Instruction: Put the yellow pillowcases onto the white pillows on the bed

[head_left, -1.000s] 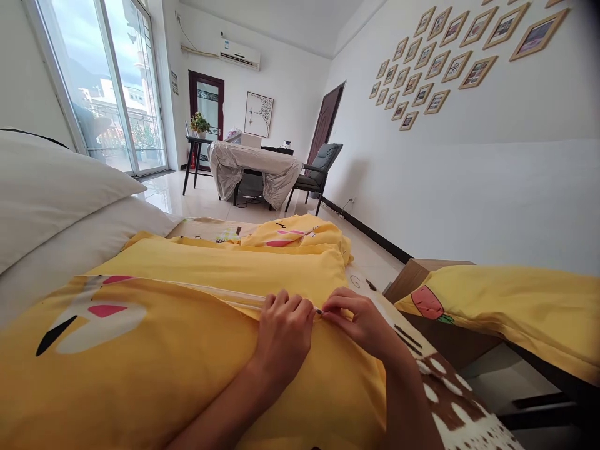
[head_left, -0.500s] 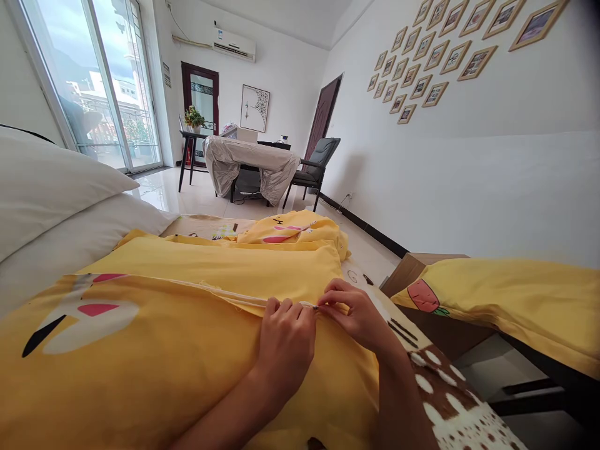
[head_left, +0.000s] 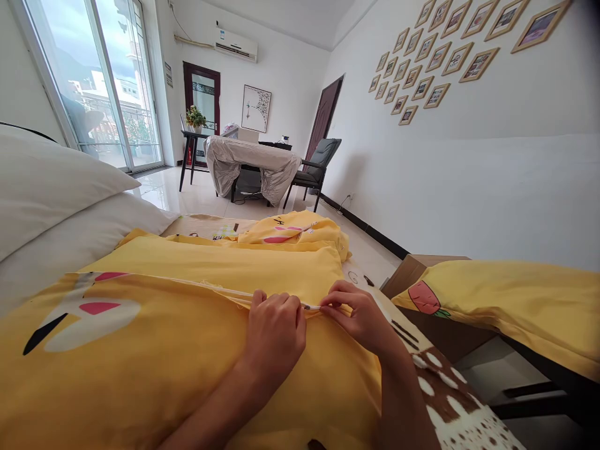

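A yellow pillowcase [head_left: 154,369] with a printed cartoon animal face lies in front of me, plump as if filled. A white zipper [head_left: 225,291] runs across it, with a small dark slider [head_left: 307,307] between my hands. My left hand [head_left: 276,328] is closed over the zipper line just left of the slider; its fingertips are hidden behind the fabric edge. My right hand [head_left: 354,312] pinches the zipper's right end between thumb and forefinger. Left of my hands, the zipper edges look slightly apart, with loose threads.
White pillows [head_left: 70,194] rest at the left. Crumpled yellow fabric [head_left: 300,228] lies beyond the pillowcase. At the right, another yellow pillow [head_left: 510,294] lies on a cardboard box [head_left: 412,275]. Farther off stand a covered table [head_left: 253,153] and a dark chair [head_left: 319,165].
My left hand has slid a little left along the zipper, and the slider now shows between my hands. My right hand keeps its pinch in nearly the same place.
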`<state>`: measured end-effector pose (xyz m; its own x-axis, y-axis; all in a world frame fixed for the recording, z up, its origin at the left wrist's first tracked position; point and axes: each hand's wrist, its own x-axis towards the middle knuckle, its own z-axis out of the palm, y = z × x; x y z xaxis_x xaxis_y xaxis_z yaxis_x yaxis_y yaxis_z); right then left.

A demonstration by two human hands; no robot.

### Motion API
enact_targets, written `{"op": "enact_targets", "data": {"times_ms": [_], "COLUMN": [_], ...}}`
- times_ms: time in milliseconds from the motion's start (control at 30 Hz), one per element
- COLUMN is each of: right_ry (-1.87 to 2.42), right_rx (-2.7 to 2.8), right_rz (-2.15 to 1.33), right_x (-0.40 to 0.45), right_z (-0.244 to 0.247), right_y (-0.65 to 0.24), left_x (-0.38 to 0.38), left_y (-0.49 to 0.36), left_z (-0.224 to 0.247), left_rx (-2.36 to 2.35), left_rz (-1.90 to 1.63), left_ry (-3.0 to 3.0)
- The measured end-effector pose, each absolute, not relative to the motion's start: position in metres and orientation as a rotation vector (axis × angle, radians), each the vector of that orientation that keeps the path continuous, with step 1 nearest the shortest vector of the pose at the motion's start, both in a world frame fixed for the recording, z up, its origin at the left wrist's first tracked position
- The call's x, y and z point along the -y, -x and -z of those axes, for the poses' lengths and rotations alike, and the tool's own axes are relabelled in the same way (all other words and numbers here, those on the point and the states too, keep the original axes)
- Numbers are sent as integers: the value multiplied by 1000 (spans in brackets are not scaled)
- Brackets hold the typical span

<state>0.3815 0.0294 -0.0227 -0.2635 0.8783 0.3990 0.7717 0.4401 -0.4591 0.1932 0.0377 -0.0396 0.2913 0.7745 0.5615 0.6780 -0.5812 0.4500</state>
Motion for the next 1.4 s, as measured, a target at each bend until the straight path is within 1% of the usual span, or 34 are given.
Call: {"op": "enact_targets", "data": {"times_ms": [100, 233, 433, 667, 833, 933, 1167, 1400], "right_ry": [1389, 1329, 1322, 1255, 1299, 1320, 1192, 1136], "right_rx": [2084, 2054, 2164, 2179, 2169, 2150, 2037, 2022], "right_rz": [-215, -69, 68, 10, 23, 113, 407, 362], "right_x": [-27, -22, -27, -32, -29, -28, -38, -38], "right_z": [20, 17, 23, 25, 22, 26, 50, 47], "right_y": [-377, -362, -346, -356, -353, -336, -304, -311], "left_x": [-39, -40, -42, -44, -43, -43, -45, -51], "left_y": [-189, -188, -191, -186, -165, -155, -152, -131], "left_z": [33, 32, 36, 30, 16, 11, 9, 0], "left_rx": [-1367, -1343, -1371, -1479, -1604, -1587, -1538, -1596], "left_rz": [-1104, -1105, -1121, -1042, -892, -809, -731, -719], "left_ry": [-2351, -2289, -2301, -2349, -2412, -2418, -2359, -2290]}}
